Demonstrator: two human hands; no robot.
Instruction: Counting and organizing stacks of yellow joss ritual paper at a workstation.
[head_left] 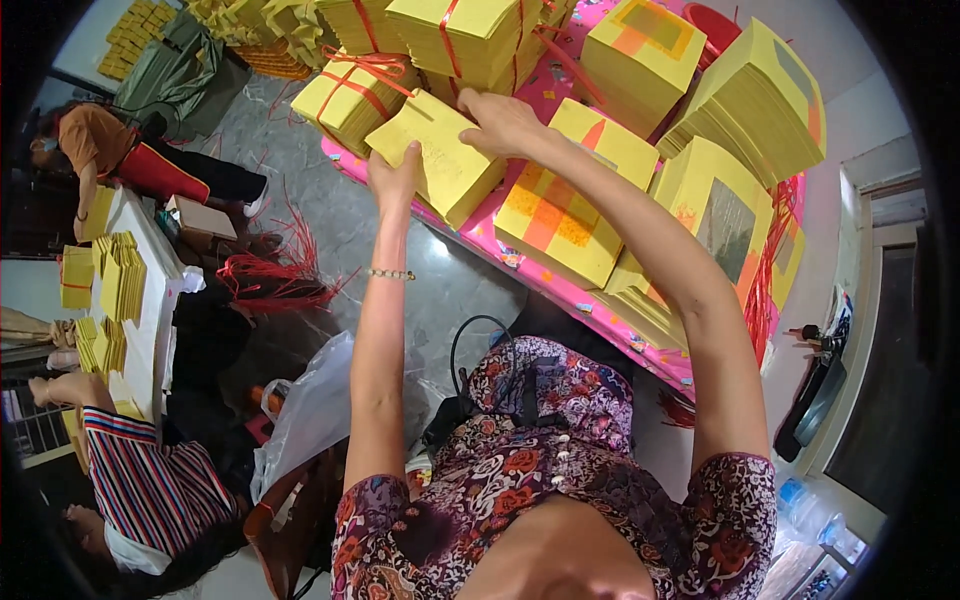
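At 11 o'clock, the paper block [435, 160] is showing a matt top and finely layered edges; the red ribbon [380, 66] beyond is shining like thin plastic. Toward 1 o'clock, the tablecloth [540, 276] is looking like smooth, glossy plastic film. At 10 o'clock, the floor [335, 205] is reflecting light, polished and stone-like. At 9 o'clock, red strands [285, 268] are glinting, apparently plastic. At 8 o'clock, a bag [310, 405] is presenting thin, crinkled, translucent plastic. At 6 o'clock, the blouse [520, 450] is appearing as matt cloth.
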